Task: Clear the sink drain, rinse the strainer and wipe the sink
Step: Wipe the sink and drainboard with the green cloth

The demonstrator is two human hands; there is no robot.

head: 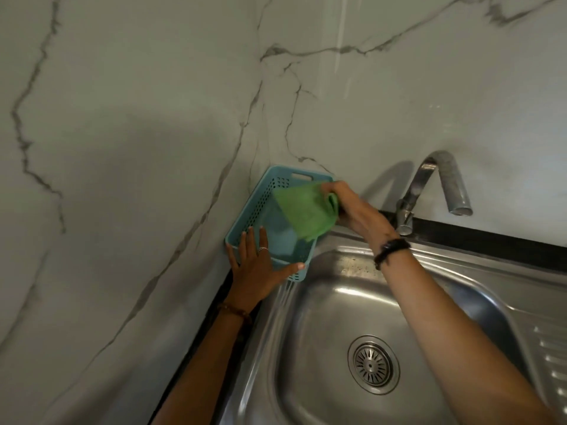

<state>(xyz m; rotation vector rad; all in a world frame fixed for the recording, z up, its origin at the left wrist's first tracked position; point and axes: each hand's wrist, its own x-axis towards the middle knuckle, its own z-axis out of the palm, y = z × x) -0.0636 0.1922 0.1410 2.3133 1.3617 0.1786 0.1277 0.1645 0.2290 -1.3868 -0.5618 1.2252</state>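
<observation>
A steel sink (pixel 322 308) fills the lower right, with a round metal strainer (pixel 373 364) seated in its drain. A blue perforated plastic basket (pixel 260 207) stands in the corner at the sink's back left, tilted against the marble wall. My left hand (pixel 256 271) grips the basket's near rim, thumb along its front edge. My right hand (pixel 352 207) holds a green cloth (pixel 299 211) over the basket; the cloth hangs down into it. The inside of the basket is partly hidden by the cloth.
A chrome tap (pixel 429 191) rises behind the sink, spout pointing down, with no water running. Marble walls meet in the corner behind the basket. A ribbed drainboard (pixel 549 354) lies at the right. A black strip (pixel 491 240) runs along the wall base.
</observation>
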